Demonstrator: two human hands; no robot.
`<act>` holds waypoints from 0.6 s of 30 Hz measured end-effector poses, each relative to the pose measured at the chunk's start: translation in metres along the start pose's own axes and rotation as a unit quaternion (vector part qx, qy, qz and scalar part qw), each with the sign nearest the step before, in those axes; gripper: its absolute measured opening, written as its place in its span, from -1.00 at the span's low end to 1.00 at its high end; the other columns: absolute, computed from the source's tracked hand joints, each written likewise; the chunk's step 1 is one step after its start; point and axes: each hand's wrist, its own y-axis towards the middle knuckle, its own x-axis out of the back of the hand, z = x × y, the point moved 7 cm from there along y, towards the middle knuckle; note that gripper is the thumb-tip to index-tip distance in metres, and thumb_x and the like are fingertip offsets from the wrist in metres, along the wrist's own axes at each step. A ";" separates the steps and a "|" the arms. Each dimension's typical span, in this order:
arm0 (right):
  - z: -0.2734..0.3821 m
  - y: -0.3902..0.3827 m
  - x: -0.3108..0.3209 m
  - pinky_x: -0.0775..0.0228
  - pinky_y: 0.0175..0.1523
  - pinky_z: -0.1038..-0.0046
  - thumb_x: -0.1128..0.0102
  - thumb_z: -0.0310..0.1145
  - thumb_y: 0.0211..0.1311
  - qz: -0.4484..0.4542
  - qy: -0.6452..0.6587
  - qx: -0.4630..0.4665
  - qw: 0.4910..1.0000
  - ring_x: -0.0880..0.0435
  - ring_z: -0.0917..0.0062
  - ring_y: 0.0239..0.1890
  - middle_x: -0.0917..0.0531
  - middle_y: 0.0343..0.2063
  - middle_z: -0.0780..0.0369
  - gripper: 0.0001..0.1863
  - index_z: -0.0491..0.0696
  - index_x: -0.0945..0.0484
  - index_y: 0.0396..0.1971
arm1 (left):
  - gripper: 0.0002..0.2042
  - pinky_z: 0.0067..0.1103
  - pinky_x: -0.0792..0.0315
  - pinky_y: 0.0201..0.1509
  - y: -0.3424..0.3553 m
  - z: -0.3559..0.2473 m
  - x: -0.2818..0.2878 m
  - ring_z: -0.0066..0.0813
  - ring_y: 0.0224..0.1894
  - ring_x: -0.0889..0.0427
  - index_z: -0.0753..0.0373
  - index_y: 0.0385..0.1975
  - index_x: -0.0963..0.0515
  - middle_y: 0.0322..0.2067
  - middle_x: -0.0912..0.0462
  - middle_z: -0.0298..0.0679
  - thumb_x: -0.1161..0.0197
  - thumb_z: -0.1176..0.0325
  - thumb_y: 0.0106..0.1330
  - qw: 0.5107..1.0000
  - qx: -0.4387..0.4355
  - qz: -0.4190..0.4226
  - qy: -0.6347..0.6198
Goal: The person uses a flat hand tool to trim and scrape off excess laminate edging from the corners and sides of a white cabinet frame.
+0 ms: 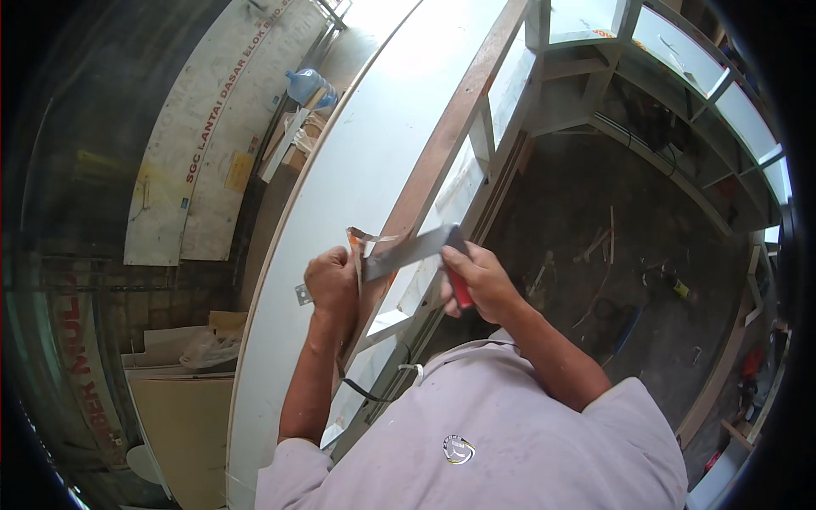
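My right hand (478,279) grips the red handle of a flat metal scraper (410,251), whose wide blade points left across the brown top edge (442,144) of a tall white cabinet panel (357,161). My left hand (333,280) pinches a curled strip of edge banding (360,242) at that edge, right beside the blade's tip. The strip is partly hidden by my fingers and the blade.
A white framed cabinet carcass (595,76) with open compartments stands to the right. Below it is a dusty floor (612,229) with scraps and tools. Large boards (212,144) lean at the left, with a blue water bottle (304,85) behind them.
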 end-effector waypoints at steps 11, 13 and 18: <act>0.029 0.011 0.029 -0.45 -0.64 0.48 0.02 -0.09 0.56 0.005 0.002 0.006 1.000 -0.60 0.52 -0.73 -0.58 -0.64 0.20 -0.63 -0.15 -0.38 -0.21 | -0.37 -0.27 -0.34 -0.53 0.019 -0.034 -0.012 -0.07 -0.72 -0.46 0.27 -0.79 -0.48 -0.81 -0.43 -0.07 -0.30 -0.18 0.30 0.998 0.056 -0.006 -0.014; 0.035 0.016 0.035 -0.45 -0.64 0.47 0.02 -0.09 0.56 0.000 0.009 0.006 1.000 -0.60 0.53 -0.72 -0.58 -0.64 0.20 -0.63 -0.15 -0.38 -0.21 | -0.38 -0.25 -0.36 -0.50 0.029 -0.052 -0.013 -0.03 -0.67 -0.52 0.27 -0.78 -0.50 -0.79 -0.45 -0.05 -0.29 -0.19 0.31 0.999 0.022 -0.028 0.008; 0.048 0.045 0.026 -0.44 -0.65 0.49 0.00 -0.08 0.54 0.009 -0.009 0.016 1.000 -0.61 0.52 -0.72 -0.60 -0.62 0.20 -0.62 -0.16 -0.40 -0.19 | -0.36 -0.40 -0.38 -0.58 0.060 -0.027 -0.019 -0.41 -0.75 -0.56 0.28 -0.76 -0.58 -0.85 -0.49 -0.19 -0.24 -0.19 0.37 1.000 -0.002 -0.016 0.000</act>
